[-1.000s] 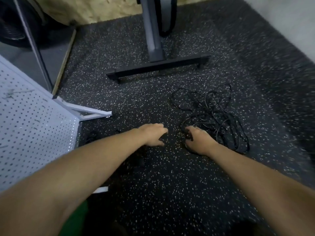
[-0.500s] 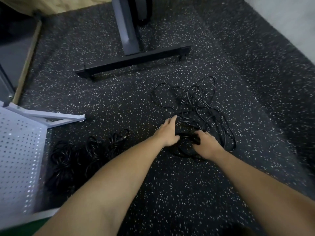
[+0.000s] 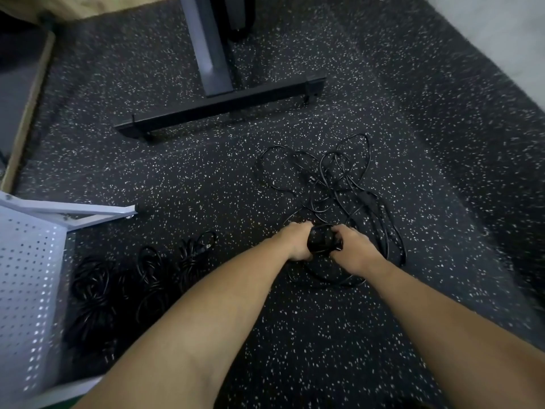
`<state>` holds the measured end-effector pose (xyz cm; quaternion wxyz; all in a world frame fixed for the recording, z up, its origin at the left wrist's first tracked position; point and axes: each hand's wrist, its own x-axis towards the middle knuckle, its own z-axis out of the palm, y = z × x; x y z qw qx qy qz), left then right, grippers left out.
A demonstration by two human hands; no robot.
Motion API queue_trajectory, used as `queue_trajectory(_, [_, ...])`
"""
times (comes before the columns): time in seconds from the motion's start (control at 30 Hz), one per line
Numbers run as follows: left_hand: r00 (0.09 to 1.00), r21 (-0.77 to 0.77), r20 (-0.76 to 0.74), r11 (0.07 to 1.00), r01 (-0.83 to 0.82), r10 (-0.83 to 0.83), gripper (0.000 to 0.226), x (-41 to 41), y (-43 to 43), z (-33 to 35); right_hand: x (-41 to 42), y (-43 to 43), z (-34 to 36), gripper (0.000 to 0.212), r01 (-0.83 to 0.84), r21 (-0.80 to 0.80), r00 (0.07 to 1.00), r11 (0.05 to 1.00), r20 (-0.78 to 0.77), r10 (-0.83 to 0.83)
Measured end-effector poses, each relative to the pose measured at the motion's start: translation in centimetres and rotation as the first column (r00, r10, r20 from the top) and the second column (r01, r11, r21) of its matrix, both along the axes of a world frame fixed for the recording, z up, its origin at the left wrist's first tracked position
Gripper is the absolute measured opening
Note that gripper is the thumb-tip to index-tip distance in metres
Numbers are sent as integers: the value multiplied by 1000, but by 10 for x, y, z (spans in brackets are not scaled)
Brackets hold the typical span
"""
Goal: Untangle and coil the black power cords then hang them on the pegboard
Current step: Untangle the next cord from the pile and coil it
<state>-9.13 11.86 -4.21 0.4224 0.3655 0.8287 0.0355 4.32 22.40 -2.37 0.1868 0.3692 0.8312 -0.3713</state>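
A tangle of black power cords [image 3: 339, 184] lies loose on the speckled floor, right of centre. Both hands are at its near edge, holding a small bunch of cord [image 3: 323, 242] between them. My left hand [image 3: 298, 242] grips the bunch from the left, fingers curled round it. My right hand [image 3: 352, 249] grips it from the right. Several coiled black cords [image 3: 91, 287] lie on the floor at the lower left, beside the white pegboard [image 3: 26, 287], which fills the left edge.
A grey post on a black floor bar [image 3: 218, 109] stands beyond the tangle. The pegboard's white foot [image 3: 88, 214] sticks out across the floor on the left. A wooden edge [image 3: 26, 113] runs along the far left, and a pale wall [image 3: 501, 33] rises at the right.
My view swung right and down. Both hands moved onto the near edge of the tangle, closed on a bunch of cord and lifted it a little.
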Motion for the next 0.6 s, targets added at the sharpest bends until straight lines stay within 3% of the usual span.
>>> queue_trajectory(0.2, [996,-20,-45,997,79,-80,13,6,-10,27,4,-13,5,64,-55,23,998,998,22,55])
queue_trajectory(0.33, [988,7,-96,993,119,-117,13,14,-30,41,9,-26,10,65,-90,12,996,996,25,89])
queue_trajectory(0.47, [986,75,-104,988,136,-128,16,20,-56,62,17,-42,17,85,-162,38,986,986,47,160])
queue_trajectory(0.6, [976,134,-157,976,171,-150,17,31,-80,95,28,-56,40,56,-250,97,967,963,63,245])
